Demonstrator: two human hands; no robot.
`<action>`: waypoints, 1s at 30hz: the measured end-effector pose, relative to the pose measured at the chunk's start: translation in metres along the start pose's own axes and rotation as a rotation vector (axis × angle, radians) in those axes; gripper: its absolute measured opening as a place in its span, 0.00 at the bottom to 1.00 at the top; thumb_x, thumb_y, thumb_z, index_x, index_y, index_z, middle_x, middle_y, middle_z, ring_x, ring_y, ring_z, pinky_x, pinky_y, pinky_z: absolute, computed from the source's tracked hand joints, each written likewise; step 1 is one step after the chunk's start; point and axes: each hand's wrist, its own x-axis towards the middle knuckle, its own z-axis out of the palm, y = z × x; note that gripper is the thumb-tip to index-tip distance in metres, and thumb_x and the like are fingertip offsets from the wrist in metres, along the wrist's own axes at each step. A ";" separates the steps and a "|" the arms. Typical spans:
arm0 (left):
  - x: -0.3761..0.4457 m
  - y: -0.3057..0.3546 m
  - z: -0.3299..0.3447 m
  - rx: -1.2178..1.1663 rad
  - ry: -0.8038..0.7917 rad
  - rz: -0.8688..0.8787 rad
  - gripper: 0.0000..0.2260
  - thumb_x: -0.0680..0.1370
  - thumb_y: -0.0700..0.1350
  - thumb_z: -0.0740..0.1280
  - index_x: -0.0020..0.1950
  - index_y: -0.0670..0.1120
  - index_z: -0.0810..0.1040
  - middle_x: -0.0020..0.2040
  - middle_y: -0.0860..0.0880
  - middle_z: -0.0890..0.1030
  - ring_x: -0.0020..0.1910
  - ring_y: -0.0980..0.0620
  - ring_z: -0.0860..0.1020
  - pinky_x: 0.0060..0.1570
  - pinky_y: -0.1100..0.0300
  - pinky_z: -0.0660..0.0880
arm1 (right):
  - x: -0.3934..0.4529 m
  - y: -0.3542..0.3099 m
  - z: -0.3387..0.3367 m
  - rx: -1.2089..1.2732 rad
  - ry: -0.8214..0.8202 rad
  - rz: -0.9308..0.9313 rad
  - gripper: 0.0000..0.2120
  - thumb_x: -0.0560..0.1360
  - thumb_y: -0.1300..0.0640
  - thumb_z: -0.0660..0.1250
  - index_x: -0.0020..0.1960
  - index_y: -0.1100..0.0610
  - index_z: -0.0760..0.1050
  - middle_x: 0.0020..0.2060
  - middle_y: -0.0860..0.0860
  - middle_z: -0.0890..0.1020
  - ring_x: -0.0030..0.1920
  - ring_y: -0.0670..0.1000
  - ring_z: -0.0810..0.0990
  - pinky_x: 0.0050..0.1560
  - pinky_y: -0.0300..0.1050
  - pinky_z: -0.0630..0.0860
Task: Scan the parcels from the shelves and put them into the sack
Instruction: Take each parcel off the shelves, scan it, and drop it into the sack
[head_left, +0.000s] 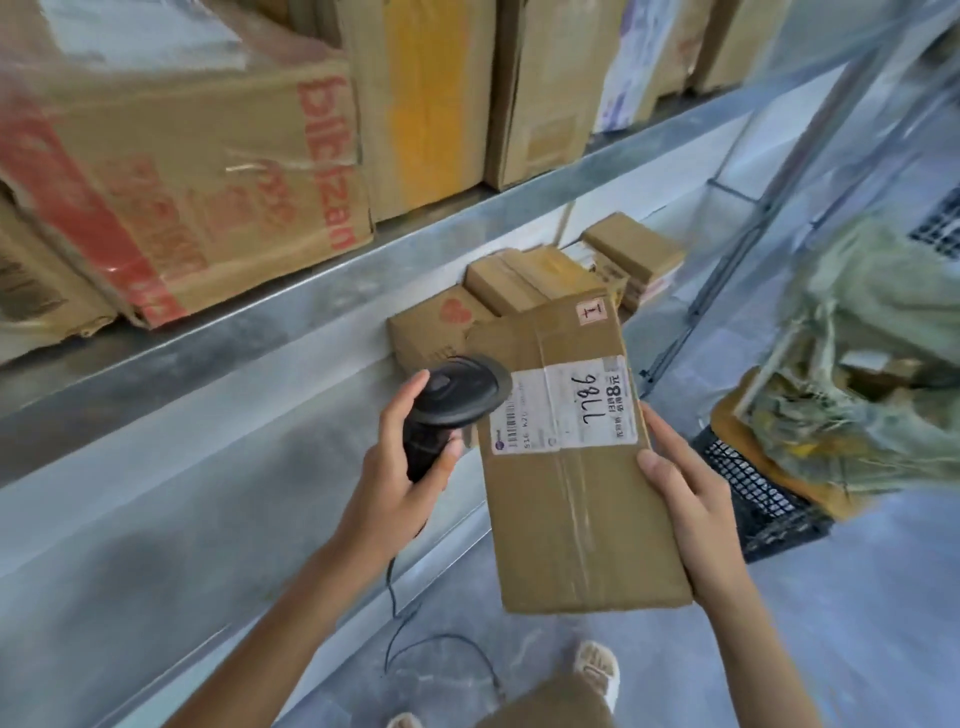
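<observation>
My right hand (691, 499) grips the right edge of a flat brown cardboard parcel (571, 519) held in front of me, its white label (571, 410) facing up. My left hand (395, 467) holds a black barcode scanner (447, 405) whose head points at the label's left end, almost touching it. The green woven sack (872, 374) hangs open at the right, with parcels inside. Several more small brown parcels (524, 280) lie on the lower metal shelf behind the held parcel.
Large cardboard boxes (208, 171) fill the upper metal shelf (363, 291). A black plastic crate (758, 499) sits under the sack. The scanner's cable (441, 644) trails on the grey floor near my sandalled foot (597, 675). A shelf upright (753, 208) stands beside the sack.
</observation>
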 end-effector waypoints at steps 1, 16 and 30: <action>0.011 0.005 0.017 -0.021 0.025 0.021 0.28 0.79 0.53 0.68 0.74 0.72 0.60 0.47 0.56 0.82 0.31 0.54 0.79 0.33 0.57 0.77 | 0.011 -0.002 -0.014 0.040 0.019 -0.017 0.23 0.74 0.49 0.69 0.69 0.46 0.76 0.65 0.41 0.80 0.65 0.46 0.78 0.62 0.45 0.78; 0.185 0.044 0.344 -0.136 -0.153 0.068 0.28 0.79 0.54 0.67 0.73 0.72 0.59 0.48 0.48 0.77 0.29 0.51 0.76 0.33 0.61 0.76 | 0.142 0.030 -0.281 0.150 0.482 0.009 0.22 0.80 0.55 0.67 0.74 0.48 0.71 0.71 0.46 0.74 0.70 0.50 0.74 0.69 0.59 0.72; 0.303 0.023 0.547 -0.166 -0.471 0.094 0.35 0.82 0.38 0.66 0.68 0.78 0.59 0.37 0.48 0.79 0.28 0.50 0.76 0.30 0.58 0.77 | 0.246 0.089 -0.405 0.166 0.796 0.146 0.22 0.79 0.55 0.69 0.73 0.50 0.73 0.70 0.48 0.75 0.70 0.50 0.74 0.71 0.58 0.71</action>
